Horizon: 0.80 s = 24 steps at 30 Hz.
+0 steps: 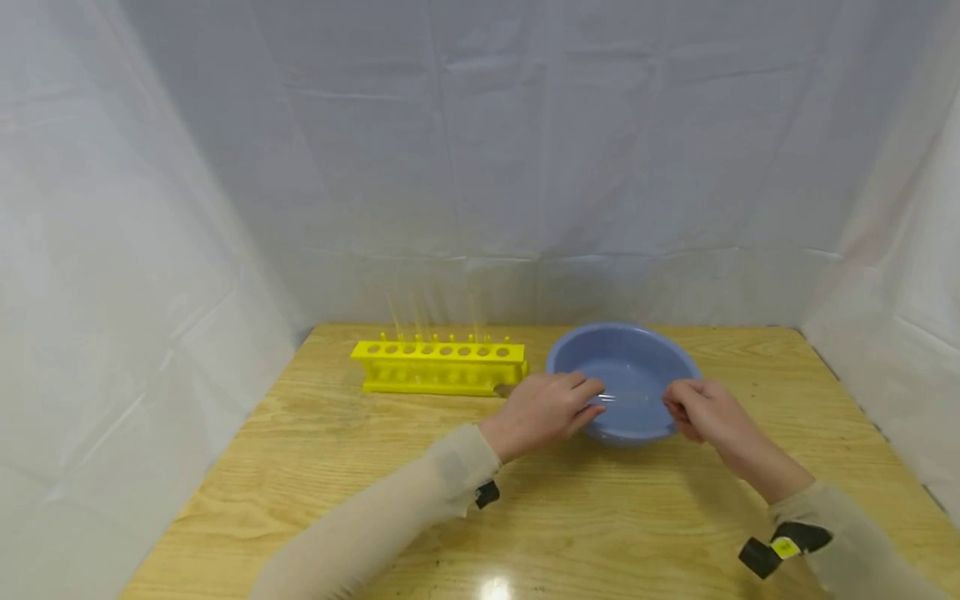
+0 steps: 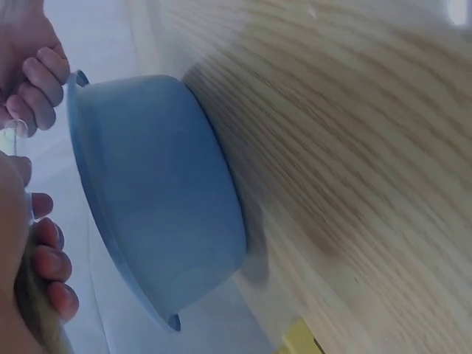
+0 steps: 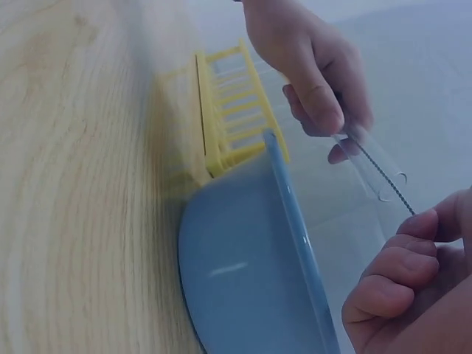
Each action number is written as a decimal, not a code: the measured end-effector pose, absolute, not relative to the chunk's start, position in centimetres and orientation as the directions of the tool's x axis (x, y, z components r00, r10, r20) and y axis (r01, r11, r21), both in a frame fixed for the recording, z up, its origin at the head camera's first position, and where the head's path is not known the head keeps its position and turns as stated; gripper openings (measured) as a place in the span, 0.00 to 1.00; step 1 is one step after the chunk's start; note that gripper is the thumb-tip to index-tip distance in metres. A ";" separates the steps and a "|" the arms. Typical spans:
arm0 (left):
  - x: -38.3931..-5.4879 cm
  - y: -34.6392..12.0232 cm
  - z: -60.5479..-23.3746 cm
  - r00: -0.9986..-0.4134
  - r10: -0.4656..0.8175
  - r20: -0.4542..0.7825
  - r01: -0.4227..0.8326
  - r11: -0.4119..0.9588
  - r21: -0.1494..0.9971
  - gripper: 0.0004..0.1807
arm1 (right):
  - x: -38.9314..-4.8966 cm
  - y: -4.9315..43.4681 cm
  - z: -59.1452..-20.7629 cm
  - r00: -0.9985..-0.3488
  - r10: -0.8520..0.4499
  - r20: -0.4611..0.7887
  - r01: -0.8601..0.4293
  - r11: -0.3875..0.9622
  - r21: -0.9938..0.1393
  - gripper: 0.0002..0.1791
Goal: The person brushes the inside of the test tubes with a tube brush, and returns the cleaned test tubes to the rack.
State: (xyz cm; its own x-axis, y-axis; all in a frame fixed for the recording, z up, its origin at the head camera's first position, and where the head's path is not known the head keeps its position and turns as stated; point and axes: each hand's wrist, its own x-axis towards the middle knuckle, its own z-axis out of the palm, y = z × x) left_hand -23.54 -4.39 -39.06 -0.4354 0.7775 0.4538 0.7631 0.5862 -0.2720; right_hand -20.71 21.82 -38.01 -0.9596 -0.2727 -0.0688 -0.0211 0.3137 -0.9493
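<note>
My left hand [image 1: 546, 410] grips a clear glass test tube [image 3: 363, 171] above the blue basin [image 1: 557, 354]. Inside the tube runs the twisted wire of a test tube brush [image 3: 389, 184], and my right hand [image 1: 703, 410] pinches the wire's outer end beyond the tube's mouth. Brownish bristles [image 2: 33, 287] show in the left palm in the left wrist view; the left fingers partly hide them. In the right wrist view the right fingers [image 3: 383, 295] are curled, and they cover the wire's end.
Left of the basin stands a yellow test tube rack [image 1: 438, 388], with several clear tubes upright at its back. Wooden table [image 1: 600, 533] lies beneath everything. White sheeting [image 1: 480, 167] hangs behind and at both sides.
</note>
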 end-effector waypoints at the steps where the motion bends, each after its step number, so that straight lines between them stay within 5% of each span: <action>1: -23.6 -4.5 -39.1 -0.430 0.780 0.454 0.763 0.583 -0.279 0.15 | -20.7 21.8 -37.9 -0.959 -0.274 -0.069 -0.022 0.318 -0.948 0.24; 20: -24.2 -5.5 -39.4 -0.397 0.797 0.455 0.776 0.556 -0.297 0.15 | -21.0 22.8 -37.1 -0.966 -0.241 -0.092 -0.011 0.398 -0.918 0.21; 24: -24.3 -6.6 -39.8 -0.451 0.765 0.461 0.754 0.602 -0.261 0.13 | -21.3 24.4 -37.4 -0.974 -0.212 -0.075 -0.018 0.406 -0.914 0.22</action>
State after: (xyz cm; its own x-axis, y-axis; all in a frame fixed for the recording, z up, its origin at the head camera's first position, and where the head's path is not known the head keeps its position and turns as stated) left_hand -24.31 -6.55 -39.77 -0.4508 0.7646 0.4605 0.7543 0.6022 -0.2614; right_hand -21.33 24.43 -37.40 -0.9743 -0.2121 -0.0754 -0.0177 0.4060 -0.9137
